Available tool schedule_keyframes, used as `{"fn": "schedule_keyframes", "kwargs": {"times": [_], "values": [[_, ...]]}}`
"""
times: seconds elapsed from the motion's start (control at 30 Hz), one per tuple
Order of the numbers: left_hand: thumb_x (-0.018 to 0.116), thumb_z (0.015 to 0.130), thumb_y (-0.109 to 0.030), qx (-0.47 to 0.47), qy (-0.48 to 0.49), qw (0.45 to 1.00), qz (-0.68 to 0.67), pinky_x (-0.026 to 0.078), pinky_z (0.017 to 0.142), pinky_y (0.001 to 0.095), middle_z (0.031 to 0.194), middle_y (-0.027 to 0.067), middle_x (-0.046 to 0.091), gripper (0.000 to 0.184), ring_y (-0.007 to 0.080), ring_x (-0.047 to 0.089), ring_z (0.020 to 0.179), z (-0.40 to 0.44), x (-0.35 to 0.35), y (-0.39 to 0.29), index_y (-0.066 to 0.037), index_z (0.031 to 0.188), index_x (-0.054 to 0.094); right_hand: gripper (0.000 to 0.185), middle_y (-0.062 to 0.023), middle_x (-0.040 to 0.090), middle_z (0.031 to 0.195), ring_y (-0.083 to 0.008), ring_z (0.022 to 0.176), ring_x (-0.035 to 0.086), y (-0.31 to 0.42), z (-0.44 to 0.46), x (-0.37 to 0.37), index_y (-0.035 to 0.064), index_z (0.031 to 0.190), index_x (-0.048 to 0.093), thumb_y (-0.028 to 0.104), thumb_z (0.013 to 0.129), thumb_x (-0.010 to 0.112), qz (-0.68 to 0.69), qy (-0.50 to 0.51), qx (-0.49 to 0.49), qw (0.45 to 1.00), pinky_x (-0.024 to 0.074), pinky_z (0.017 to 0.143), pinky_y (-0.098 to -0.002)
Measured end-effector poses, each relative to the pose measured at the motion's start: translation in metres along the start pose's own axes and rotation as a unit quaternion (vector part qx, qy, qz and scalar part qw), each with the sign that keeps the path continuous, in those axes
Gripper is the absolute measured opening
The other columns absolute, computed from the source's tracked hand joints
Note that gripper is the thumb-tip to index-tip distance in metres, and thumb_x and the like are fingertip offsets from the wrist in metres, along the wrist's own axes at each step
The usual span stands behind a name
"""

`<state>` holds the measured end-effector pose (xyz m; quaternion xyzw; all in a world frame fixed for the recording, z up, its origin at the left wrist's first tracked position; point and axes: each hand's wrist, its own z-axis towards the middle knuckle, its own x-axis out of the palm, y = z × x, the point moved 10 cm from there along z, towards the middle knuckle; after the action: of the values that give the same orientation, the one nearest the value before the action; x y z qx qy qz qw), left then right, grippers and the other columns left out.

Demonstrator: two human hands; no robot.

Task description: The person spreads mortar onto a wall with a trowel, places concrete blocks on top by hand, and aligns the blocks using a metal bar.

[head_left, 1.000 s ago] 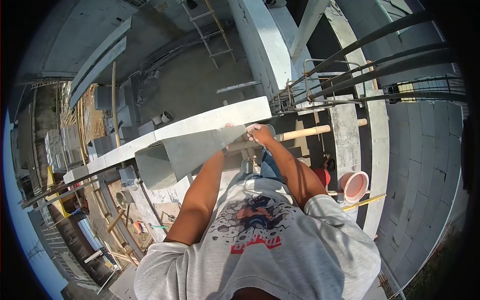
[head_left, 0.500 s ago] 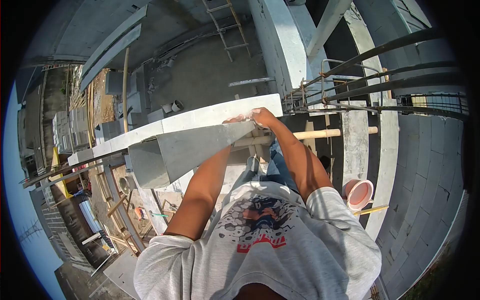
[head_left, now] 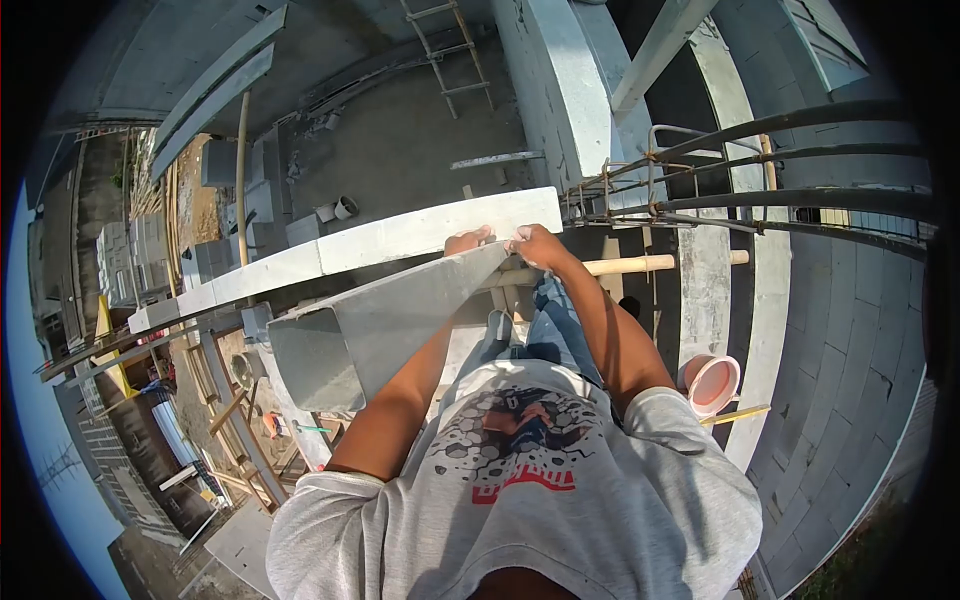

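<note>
My right hand [head_left: 537,247] has its fingers bent around the narrow end of a grey, wedge-looking block [head_left: 405,313], right at the near edge of the pale block wall [head_left: 390,232]. The block slants down to the left, its broad squared end near my left elbow. My left hand [head_left: 467,241] is against the wall's near side, fingers curled and fingertips whitish. The block covers part of my left wrist and forearm, so what those fingers grip is hidden.
Steel reinforcing bars [head_left: 800,150] jut out at the wall's right end. A pink-lined bucket [head_left: 712,385] stands at right, and a bamboo pole [head_left: 630,265] runs behind my right arm. Beyond the wall lies a lower floor [head_left: 400,150] with a ladder [head_left: 447,55].
The grey block's broad end has swung down and toward me. My hands, close together before, are now slightly apart. The view has shifted a little.
</note>
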<state>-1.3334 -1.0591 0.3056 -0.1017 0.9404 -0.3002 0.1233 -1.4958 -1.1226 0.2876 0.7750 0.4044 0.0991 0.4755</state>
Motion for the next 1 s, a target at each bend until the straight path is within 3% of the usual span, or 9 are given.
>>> {"fn": "schedule_keyframes", "kwargs": {"times": [0.07,0.17,0.27,0.33,0.53,0.67,0.9,0.93,1.0], "values": [[0.071,0.091,-0.035,-0.007,0.005,1.0,-0.006,0.047,0.06,0.0318,0.074,0.0074,0.068,0.034,0.017,0.064,0.067,-0.008,-0.001,-0.005,-0.002,0.099,0.073,0.033,-0.0137,0.064,0.069,-0.0242,0.062,0.059,-0.011,-0.013,0.008,-0.0006,0.083,0.069,0.033,0.082,0.072,0.076,-0.013,0.029,0.997,0.0461,0.063,-0.0382],[0.073,0.088,-0.045,0.007,0.063,0.997,-0.051,0.05,0.082,0.0316,0.109,0.0142,0.071,0.055,0.0202,0.066,0.096,0.007,-0.002,0.012,0.003,0.115,0.071,0.025,-0.0061,0.063,0.069,-0.0146,0.062,0.056,0.004,-0.038,0.012,0.0016,0.085,0.07,0.026,0.085,0.071,0.127,-0.021,0.011,0.992,0.0441,0.06,-0.0337],[0.073,0.088,-0.045,0.065,0.079,0.993,-0.058,0.05,0.082,0.0316,0.107,0.0112,0.071,0.053,0.0191,0.065,0.094,0.008,-0.005,-0.001,0.001,0.116,0.071,0.021,-0.0038,0.061,0.068,-0.0123,0.062,0.053,0.008,-0.05,0.016,0.0027,0.087,0.07,0.024,0.086,0.07,0.117,-0.038,-0.043,0.992,0.0429,0.058,-0.0316],[0.072,0.09,-0.04,0.011,0.04,0.999,-0.006,0.051,0.078,0.0313,0.105,0.0078,0.071,0.043,0.0166,0.064,0.091,-0.022,-0.013,-0.014,-0.004,0.114,0.073,0.019,-0.0022,0.06,0.068,-0.0105,0.061,0.052,0.016,-0.061,0.011,0.0034,0.087,0.07,0.023,0.087,0.07,0.12,-0.044,-0.062,0.99,0.042,0.056,-0.0299],[0.069,0.094,-0.026,0.117,0.159,0.93,-0.309,0.048,0.06,0.0253,0.098,0.0015,0.067,0.024,0.01,0.059,0.077,-0.026,0.002,-0.009,-0.009,0.11,0.073,0.015,0.0001,0.058,0.068,-0.0078,0.061,0.049,0.054,-0.097,-0.019,0.0035,0.088,0.069,0.019,0.088,0.068,0.069,-0.089,-0.091,0.989,0.0411,0.056,-0.0271],[0.074,0.09,-0.025,0.094,0.115,0.96,-0.238,0.045,0.056,0.0188,0.092,-0.0013,0.064,0.034,0.006,0.054,0.07,-0.054,-0.009,-0.013,-0.003,0.115,0.069,0.01,0.0001,0.06,0.075,-0.0076,0.065,0.053,0.035,-0.095,-0.006,0.0048,0.089,0.068,0.012,0.092,0.061,0.216,-0.069,-0.033,0.973,0.0443,0.059,-0.0253],[0.067,0.089,-0.017,0.075,0.102,0.973,-0.193,0.052,0.069,0.0237,0.1,-0.0013,0.066,0.035,0.0076,0.062,0.079,-0.067,-0.019,0.021,-0.012,0.124,0.065,0.01,0.0,0.063,0.089,-0.0108,0.078,0.059,0.02,-0.091,0.021,0.0086,0.096,0.064,0.017,0.097,0.059,0.224,-0.053,-0.053,0.972,0.0486,0.068,-0.0261],[0.07,0.085,-0.019,0.077,0.068,0.97,-0.222,0.052,0.061,0.0307,0.09,0.0016,0.068,0.032,0.0132,0.063,0.07,-0.06,-0.019,0.032,-0.009,0.115,0.068,0.011,-0.0002,0.063,0.088,-0.0098,0.076,0.058,0.028,-0.092,0.024,0.0085,0.097,0.064,0.018,0.098,0.059,0.229,-0.073,-0.063,0.969,0.0482,0.067,-0.025],[0.069,0.092,-0.03,0.02,0.086,0.984,-0.154,0.055,0.067,0.0396,0.101,0.0062,0.068,0.032,0.018,0.066,0.082,-0.037,0.001,0.061,-0.008,0.116,0.066,0.01,0.0008,0.059,0.089,-0.0086,0.079,0.056,0.027,-0.087,0.027,0.006,0.095,0.064,0.014,0.098,0.059,0.234,-0.066,-0.041,0.969,0.0494,0.07,-0.0254]]}}
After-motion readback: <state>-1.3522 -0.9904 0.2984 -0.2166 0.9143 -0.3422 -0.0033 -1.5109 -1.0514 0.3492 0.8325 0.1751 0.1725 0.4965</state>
